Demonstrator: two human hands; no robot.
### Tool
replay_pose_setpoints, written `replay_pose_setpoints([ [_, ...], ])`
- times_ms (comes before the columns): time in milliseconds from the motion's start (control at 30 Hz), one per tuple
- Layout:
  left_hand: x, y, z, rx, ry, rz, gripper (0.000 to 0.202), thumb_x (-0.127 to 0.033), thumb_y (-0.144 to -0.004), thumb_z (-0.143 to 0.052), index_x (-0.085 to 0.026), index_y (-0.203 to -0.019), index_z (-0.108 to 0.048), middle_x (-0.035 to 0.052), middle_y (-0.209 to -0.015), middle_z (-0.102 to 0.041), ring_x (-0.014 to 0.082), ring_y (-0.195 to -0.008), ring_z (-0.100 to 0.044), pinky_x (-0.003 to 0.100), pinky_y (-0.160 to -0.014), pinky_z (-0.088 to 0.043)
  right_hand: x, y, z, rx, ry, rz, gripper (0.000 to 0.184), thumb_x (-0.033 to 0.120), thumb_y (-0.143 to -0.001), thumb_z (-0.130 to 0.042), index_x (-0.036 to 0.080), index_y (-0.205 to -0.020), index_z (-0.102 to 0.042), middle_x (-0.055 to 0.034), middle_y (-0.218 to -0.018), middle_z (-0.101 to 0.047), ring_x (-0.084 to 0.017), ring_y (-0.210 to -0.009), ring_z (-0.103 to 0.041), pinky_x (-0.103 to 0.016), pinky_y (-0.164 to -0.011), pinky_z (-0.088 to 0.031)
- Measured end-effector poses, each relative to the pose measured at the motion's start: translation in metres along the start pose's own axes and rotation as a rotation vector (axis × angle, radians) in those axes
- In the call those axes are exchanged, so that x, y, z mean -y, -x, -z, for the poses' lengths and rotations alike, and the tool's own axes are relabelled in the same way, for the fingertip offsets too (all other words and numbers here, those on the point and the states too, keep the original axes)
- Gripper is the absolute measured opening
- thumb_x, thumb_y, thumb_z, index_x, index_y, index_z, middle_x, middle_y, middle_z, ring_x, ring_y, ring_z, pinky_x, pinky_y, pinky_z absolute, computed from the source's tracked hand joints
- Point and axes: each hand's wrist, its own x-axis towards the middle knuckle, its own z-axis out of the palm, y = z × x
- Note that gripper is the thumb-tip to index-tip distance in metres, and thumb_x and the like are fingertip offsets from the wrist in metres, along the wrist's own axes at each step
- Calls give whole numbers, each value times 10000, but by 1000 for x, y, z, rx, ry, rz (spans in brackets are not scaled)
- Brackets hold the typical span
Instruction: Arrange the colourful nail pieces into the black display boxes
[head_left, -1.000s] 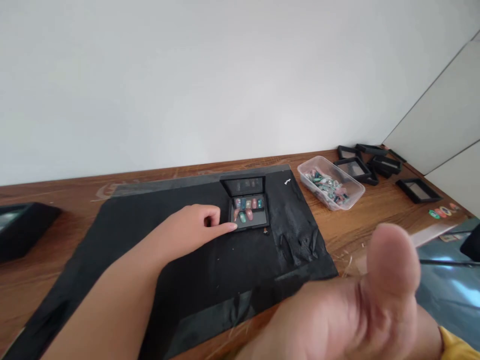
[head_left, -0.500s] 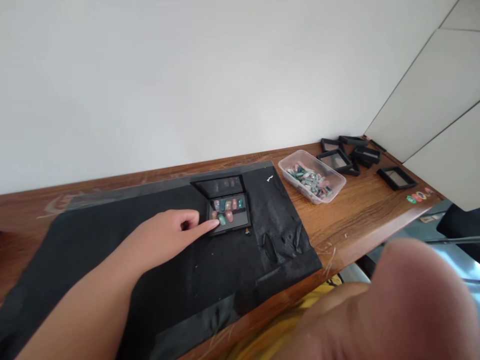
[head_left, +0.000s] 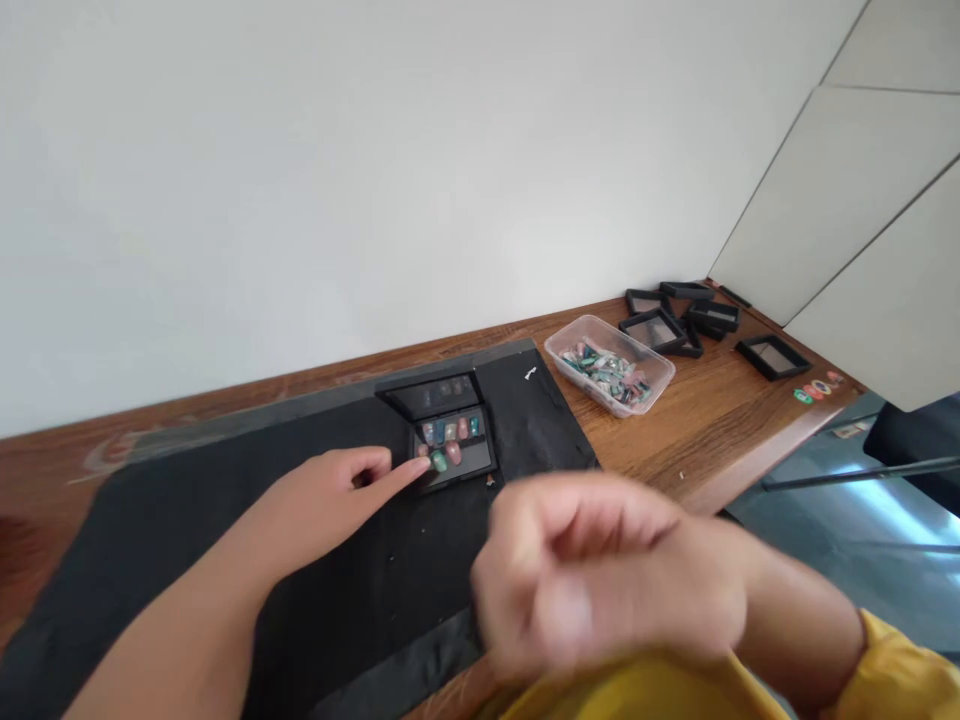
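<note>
A small black display case [head_left: 474, 455] lies on the black mat, its lid [head_left: 431, 398] raised at the back. Inside, a row of shiny press-on nails [head_left: 450, 431] in blue, pink and clear tones runs along the rear, with a green one and pink ones in front. My left hand [head_left: 337, 505] grips the case's left side, thumb tip at the front left corner near the green nail; its other fingers are mostly hidden. Closer to the camera, my right hand [head_left: 600, 570] is blurred, fingers curled and thumb pressed against them. Whatever it may hold is hidden.
A clear plastic tub [head_left: 658, 383] of loose nails stands right of the black mat [head_left: 360, 590]. Beyond it, several black framed cases [head_left: 651, 330] lie piled, with another case [head_left: 772, 356] apart. Round stickers [head_left: 817, 388] sit near the wooden table's right edge.
My right hand has moved left and away from the camera, from the lower right corner to in front of the mat. My left hand stays at the case. The view has shifted slightly.
</note>
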Motion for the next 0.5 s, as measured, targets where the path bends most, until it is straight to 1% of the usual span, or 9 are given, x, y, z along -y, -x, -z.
replay_pose_setpoints([
  [33, 0, 0, 0, -1, 5, -4, 604, -797, -860, -393, -240, -628, -371, -24, -595, -433, 198, -617, -470, 312, -613, -284, 11, 1, 10, -36, 104, 67, 425, 578, -1006, -621, 226, -797, -506, 43, -690, -479, -95, -604, -432, -240, -605, -427],
  [67, 0, -1, 0, -3, 7, -9, 610, -804, -865, -381, -240, -631, -359, -24, -598, -430, 200, -615, -474, 312, -613, -285, 22, 4, 25, -115, 269, 117, 405, 555, -1022, -602, 224, -808, -510, 39, -699, -490, -101, -614, -427, -251, -620, -432],
  [167, 1, -2, 0, -19, 17, -25, 619, -811, -872, -381, -239, -637, -343, -19, -587, -437, 203, -600, -480, 308, -606, -280, 47, 14, 91, -409, 816, 185, 400, 549, -1026, -582, 226, -801, -512, 15, -737, -534, -119, -654, -432, -268, -624, -410],
  [233, 1, -2, 0, -28, 32, -32, 622, -814, -869, -397, -239, -634, -354, -15, -574, -448, 206, -590, -484, 304, -596, -277, 59, 21, 135, -596, 1075, 200, 342, 495, -977, -651, 222, -820, -517, 15, -755, -537, -123, -683, -449, -271, -635, -395],
  [267, 0, -2, 0, -35, 38, -32, 620, -808, -870, -405, -239, -629, -357, -13, -568, -448, 206, -584, -482, 303, -591, -273, 64, 23, 152, -641, 1155, 190, 308, 462, -949, -674, 217, -831, -530, 15, -757, -545, -122, -678, -448, -275, -636, -390],
  [333, 0, -2, -1, -48, 48, -32, 608, -782, -885, -415, -237, -621, -362, -12, -564, -451, 206, -577, -479, 301, -585, -272, 73, 22, 175, -609, 1252, 106, 218, 398, -919, -682, 196, -889, -605, -13, -812, -623, -126, -687, -488, -292, -657, -410],
  [400, -1, -1, -1, -54, 55, -34, 590, -750, -907, -416, -236, -622, -375, -12, -566, -456, 208, -582, -484, 302, -587, -280, 78, 14, 184, -536, 1334, 27, 181, 338, -889, -699, 185, -984, -681, -51, -907, -706, -149, -743, -561, -307, -691, -445],
  [433, -1, -1, -1, -55, 55, -35, 585, -744, -913, -412, -236, -623, -376, -12, -567, -454, 211, -586, -488, 303, -589, -285, 79, 7, 185, -490, 1375, -15, 215, 303, -870, -714, 190, -1054, -704, -64, -972, -740, -160, -776, -595, -312, -711, -461],
  [500, -2, -1, 0, -47, 47, -37, 585, -747, -913, -399, -238, -625, -369, -13, -567, -447, 217, -591, -494, 306, -594, -292, 78, -10, 185, -388, 1461, -115, 346, 220, -829, -744, 218, -1174, -721, -68, -1100, -777, -171, -807, -642, -318, -743, -482],
])
